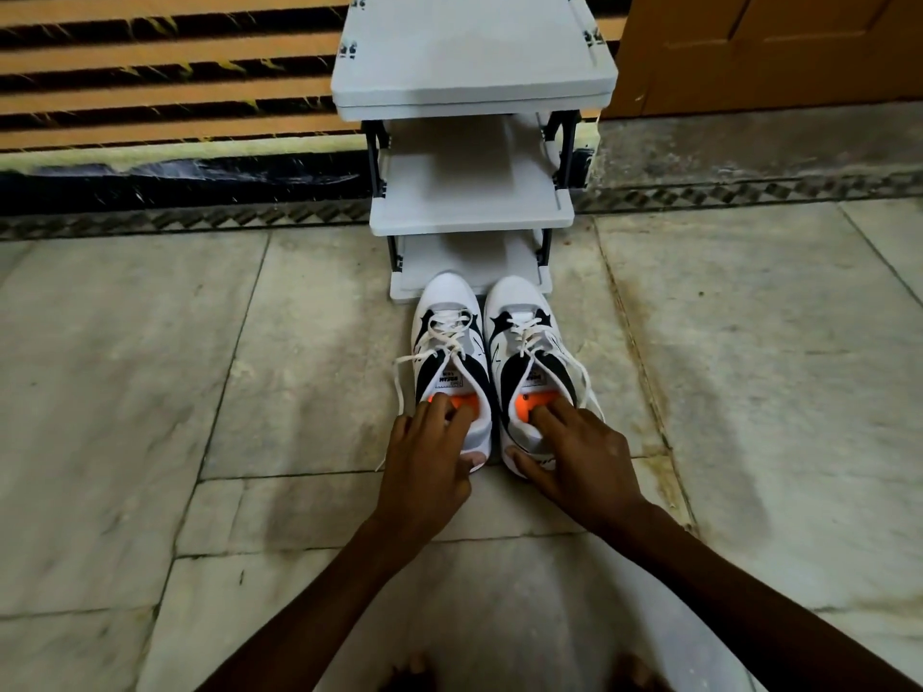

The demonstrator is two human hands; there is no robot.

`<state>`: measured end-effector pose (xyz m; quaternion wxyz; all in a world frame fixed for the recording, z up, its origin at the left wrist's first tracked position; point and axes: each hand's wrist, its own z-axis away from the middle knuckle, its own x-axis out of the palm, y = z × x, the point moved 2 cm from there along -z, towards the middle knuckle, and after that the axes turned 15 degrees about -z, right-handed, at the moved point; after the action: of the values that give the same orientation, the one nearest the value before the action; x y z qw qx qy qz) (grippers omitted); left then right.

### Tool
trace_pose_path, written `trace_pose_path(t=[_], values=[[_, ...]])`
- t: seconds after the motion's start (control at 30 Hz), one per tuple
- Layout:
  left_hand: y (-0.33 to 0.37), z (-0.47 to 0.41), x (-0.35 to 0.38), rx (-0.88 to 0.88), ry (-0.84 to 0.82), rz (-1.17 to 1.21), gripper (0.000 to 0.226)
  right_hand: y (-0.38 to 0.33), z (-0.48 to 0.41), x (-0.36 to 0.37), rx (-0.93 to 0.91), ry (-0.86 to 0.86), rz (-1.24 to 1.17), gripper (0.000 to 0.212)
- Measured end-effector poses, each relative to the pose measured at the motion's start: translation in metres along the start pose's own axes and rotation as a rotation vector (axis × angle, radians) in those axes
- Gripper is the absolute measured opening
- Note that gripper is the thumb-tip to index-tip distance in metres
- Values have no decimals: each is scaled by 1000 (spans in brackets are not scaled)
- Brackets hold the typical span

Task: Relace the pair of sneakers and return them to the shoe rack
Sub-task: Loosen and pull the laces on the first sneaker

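On the stone floor (150, 392), just in front of the bottom shelf of the grey shoe rack (472, 87), the two sneakers stood side by side with their toes touching or nearly touching the lowest tier. The left hand (429, 462) had its fingers hooked into the collar of the left sneaker (449, 352), thumb pressed against the heel outside, a narrow grip pinching the heel wall; the right hand (579, 457) held the right sneaker (529, 352) in the same way. Both shoes looked laced through their eyelets, though the white lace ends (399, 382) trailed loose over the sides and were not tied. Such shoes would likely be light, with soft padded collars that give under the fingers but stiff enough heel counters to lift by. The heel pinch seemed a sound place to hold; the dangling laces might drag or snag on the rack's edge, so lifting clear of the shelf lip would be wise.
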<state>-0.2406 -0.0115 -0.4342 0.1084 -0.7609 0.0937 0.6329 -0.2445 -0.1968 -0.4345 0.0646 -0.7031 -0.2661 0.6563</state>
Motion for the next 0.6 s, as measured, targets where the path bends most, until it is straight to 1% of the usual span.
trace_pose_path(t=[0.07, 0.1, 0.13, 0.17, 0.23, 0.27, 0.3, 0.37, 0.43, 0.53, 0.6], values=[[-3, -1, 1, -1, 12, 35, 35, -3, -3, -4, -3, -44, 19, 44], [-6, -2, 0, -15, 17, 97, 27, -4, -4, -7, 0, -54, 32, 47], [-8, -4, -2, -47, 13, 208, 20, -7, -5, -11, 13, -52, 47, 51], [-11, -6, -6, -93, 3, 368, 16, -10, -6, -18, 34, -32, 59, 55], [-19, -14, -14, -222, 51, 662, 16, -16, -13, -32, 79, 28, 83, 59], [-24, -19, -17, -288, 85, 732, 15, -19, -20, -39, 90, 53, 90, 57], [-29, -24, -17, -347, 98, 760, 12, -21, -28, -44, 93, 70, 78, 52], [-43, -34, -13, -434, 75, 714, 9, -22, -47, -49, 101, 49, -36, 35], [-53, -40, -5, -474, 15, 627, 17, -24, -65, -45, 91, -33, -153, 24], [-57, -46, 2, -487, -28, 554, 29, -32, -87, -32, 63, -100, -220, 25], [-55, -49, 2, -482, -16, 535, 29, -38, -98, -20, 31, -125, -211, 27]])
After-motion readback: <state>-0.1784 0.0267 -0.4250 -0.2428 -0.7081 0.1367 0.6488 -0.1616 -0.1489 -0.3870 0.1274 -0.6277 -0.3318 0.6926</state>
